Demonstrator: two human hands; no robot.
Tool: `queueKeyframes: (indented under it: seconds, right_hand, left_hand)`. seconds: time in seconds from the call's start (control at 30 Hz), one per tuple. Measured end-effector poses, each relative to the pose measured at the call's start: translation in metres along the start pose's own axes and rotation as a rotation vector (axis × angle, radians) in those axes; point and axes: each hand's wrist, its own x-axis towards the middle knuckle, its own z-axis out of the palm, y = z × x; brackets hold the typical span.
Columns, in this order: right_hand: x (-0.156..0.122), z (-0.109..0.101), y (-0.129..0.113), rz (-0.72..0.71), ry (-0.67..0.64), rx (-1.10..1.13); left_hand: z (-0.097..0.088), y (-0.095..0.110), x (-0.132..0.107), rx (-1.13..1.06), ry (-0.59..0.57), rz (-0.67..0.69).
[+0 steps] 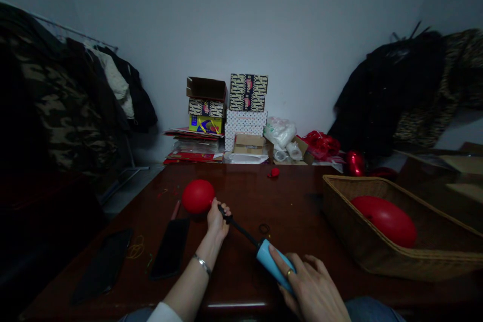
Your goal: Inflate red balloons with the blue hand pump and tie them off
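Note:
My left hand (218, 219) is closed around the black nozzle end of a hand pump, pinching the neck of a small, partly inflated red balloon (198, 196) onto it. The balloon rests just above the dark wooden table (241, 266). My right hand (309, 287) grips the light blue barrel of the pump (270, 257) near the table's front edge. The pump's black rod is drawn out between my two hands. A bracelet sits on my left wrist and a ring on a right finger.
A wicker basket (339, 221) at the right holds a large inflated red balloon (385, 219). Two dark phones (170, 247) lie at the left with rubber bands nearby. Stacked boxes (247, 93), plastic bags and red balloons line the far edge. Clothes hang on both sides.

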Motion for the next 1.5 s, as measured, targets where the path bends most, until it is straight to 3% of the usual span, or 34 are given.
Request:
queueKeyframes:
  seconds: [0.37,0.57,0.77,1.1,1.27,1.5]
  right_hand:
    - [0.043,0.000,-0.027,0.123,-0.153,0.048]
    - [0.055,0.008,-0.037,0.144,-0.170,0.054]
    - [0.043,0.011,-0.032,0.123,-0.114,0.098]
    - [-0.004,0.003,0.006,-0.062,0.004,0.095]
    - [-0.012,0.001,0.012,-0.075,0.041,0.083]
    - [-0.002,0.005,0.005,-0.024,0.004,0.101]
  left_hand:
    - [-0.001,-0.028,-0.021,0.069,-0.047,-0.065]
    - [-0.002,-0.030,-0.024,0.105,-0.027,-0.082]
    - [-0.003,-0.015,-0.010,0.093,-0.012,0.000]
    - [-0.004,0.016,0.012,0.045,0.028,0.047]
    - [-0.002,0.013,0.008,0.022,-0.012,0.012]
    - [0.001,0.004,0.000,0.037,-0.020,0.051]
